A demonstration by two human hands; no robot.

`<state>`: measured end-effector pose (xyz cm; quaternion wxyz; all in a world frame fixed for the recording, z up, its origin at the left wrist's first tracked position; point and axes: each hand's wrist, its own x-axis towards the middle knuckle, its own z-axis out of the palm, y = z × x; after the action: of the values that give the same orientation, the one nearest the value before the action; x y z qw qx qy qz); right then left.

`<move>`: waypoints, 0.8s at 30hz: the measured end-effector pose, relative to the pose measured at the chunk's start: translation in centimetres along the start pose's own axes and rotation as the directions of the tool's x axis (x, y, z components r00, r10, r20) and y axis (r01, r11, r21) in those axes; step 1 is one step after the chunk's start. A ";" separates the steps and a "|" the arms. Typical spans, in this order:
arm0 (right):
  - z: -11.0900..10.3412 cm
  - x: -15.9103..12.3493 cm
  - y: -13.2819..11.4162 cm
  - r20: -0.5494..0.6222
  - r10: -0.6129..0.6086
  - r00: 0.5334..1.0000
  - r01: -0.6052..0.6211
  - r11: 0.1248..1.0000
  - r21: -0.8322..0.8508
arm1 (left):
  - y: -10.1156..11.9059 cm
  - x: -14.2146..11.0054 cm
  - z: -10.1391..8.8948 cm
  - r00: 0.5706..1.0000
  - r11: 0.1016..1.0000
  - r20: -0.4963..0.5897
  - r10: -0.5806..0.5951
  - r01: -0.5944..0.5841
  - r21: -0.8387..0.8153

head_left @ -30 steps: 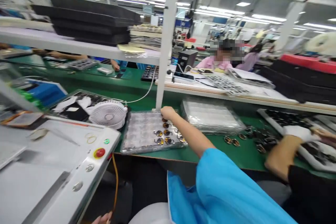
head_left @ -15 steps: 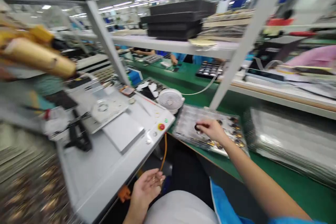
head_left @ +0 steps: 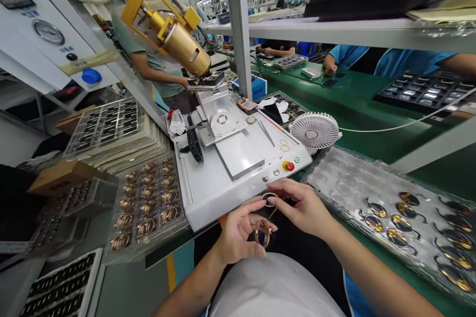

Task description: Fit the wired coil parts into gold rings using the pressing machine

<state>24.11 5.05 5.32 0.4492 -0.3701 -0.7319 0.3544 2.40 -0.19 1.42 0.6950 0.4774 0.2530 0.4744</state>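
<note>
Coming away from the clear tray (head_left: 336, 174), the right hand (head_left: 307, 209) is now close beside the left hand (head_left: 238, 236). Its fingers pinch a small round part (head_left: 269, 199) with a pale rim, and the left fingertips seem also to touch it. The left hand grasps a gold ring (head_left: 257, 232), just below this part. So both pieces are now near each other, in front of the white machine (head_left: 204, 210), and probably both hands can handle them together.

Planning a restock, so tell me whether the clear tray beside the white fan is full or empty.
Partly filled: the tray holds round parts toward its right side, while cells near the fan look empty.
</note>
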 end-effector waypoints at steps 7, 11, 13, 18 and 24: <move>2.3 -0.9 1.3 -0.078 0.119 0.990 -0.114 0.991 0.070 | -1.2 -0.5 0.0 0.997 0.999 -0.080 0.010 -0.014 -0.048; 2.8 -0.7 1.0 -0.105 0.162 0.981 -0.156 0.986 0.064 | -1.3 -0.4 0.0 0.996 0.997 -0.093 -0.012 0.005 -0.071; 2.8 -0.4 0.8 -0.113 0.166 0.980 -0.159 0.985 0.072 | -1.3 -0.4 -0.1 0.996 0.997 -0.088 0.001 -0.008 -0.081; 3.0 0.0 0.7 -0.118 0.291 0.949 -0.244 0.920 0.306 | -1.1 -0.4 -0.2 0.996 0.997 -0.078 0.036 -0.040 -0.060; 3.7 0.1 1.3 -0.088 0.433 0.897 -0.316 0.768 0.557 | -1.3 -0.7 -0.3 0.998 0.997 -0.057 0.032 -0.036 -0.063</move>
<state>20.94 5.07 2.98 0.5283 -0.4064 -0.4642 0.5833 2.40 -0.84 0.05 0.6945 0.4458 0.2486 0.5071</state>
